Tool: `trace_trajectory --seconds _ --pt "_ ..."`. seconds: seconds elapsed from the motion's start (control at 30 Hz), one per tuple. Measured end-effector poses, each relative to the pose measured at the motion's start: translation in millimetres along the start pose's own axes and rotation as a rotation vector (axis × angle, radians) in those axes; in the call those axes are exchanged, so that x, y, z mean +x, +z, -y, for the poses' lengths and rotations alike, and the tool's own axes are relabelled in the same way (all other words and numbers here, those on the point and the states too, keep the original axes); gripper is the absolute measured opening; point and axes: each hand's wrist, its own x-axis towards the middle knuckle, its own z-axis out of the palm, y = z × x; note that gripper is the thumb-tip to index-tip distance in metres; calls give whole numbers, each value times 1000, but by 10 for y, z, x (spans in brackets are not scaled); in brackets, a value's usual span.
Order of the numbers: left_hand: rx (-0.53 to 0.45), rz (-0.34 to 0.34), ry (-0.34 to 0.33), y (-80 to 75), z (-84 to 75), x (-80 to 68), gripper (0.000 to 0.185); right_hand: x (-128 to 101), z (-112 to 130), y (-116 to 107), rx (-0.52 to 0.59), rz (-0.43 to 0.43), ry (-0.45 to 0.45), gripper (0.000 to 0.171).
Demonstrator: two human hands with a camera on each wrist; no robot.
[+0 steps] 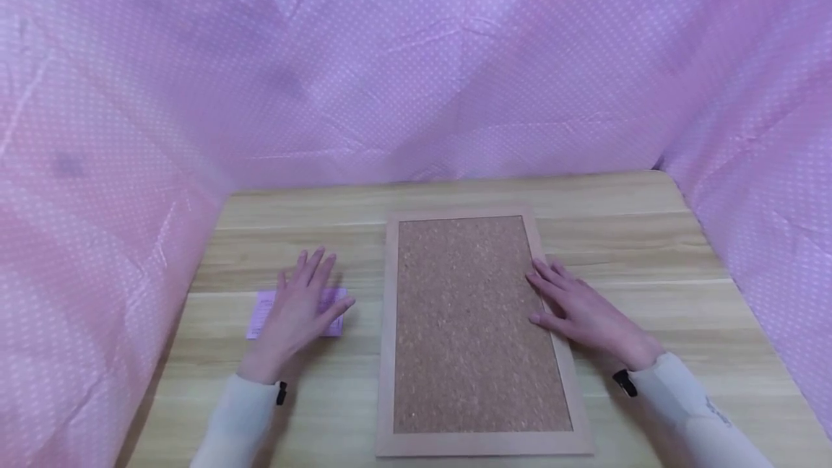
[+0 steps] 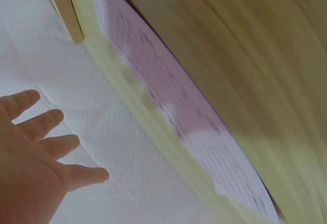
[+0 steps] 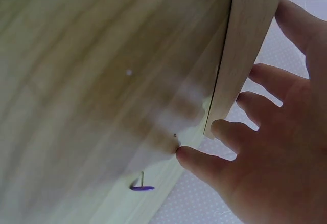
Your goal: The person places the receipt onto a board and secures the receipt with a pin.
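A framed cork board (image 1: 474,323) lies flat on the wooden table, longer from front to back. At its right edge is my right hand (image 1: 581,309), fingers extended, fingertips at the wooden frame (image 3: 245,45). One finger reaches the tabletop beside the board in the right wrist view. Near that finger a purple thumbtack (image 3: 141,187) rests head down, pin pointing up. To the left of the board, my left hand (image 1: 295,316) hovers with spread fingers over a pink printed slip of paper (image 1: 262,309), partly covering it in the head view. Nothing is held by either hand.
Pink dotted cloth (image 1: 455,92) hangs around the back and both sides of the table (image 1: 292,215). The table's rounded back corners meet the cloth. A black strap piece (image 1: 625,383) sticks out at the right cuff, and another (image 1: 282,393) at the left.
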Motion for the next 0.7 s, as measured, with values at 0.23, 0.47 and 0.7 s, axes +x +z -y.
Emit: trace_trajectory --seconds 0.23,0.47,0.7 --pt "27 -17 14 -137 226 -33 82 9 15 -43 -3 15 3 74" --pt "30 -20 -17 -180 469 -125 79 11 -2 -39 4 19 7 75" --pt "55 -43 15 -206 669 -199 71 -7 25 -50 9 32 10 74"
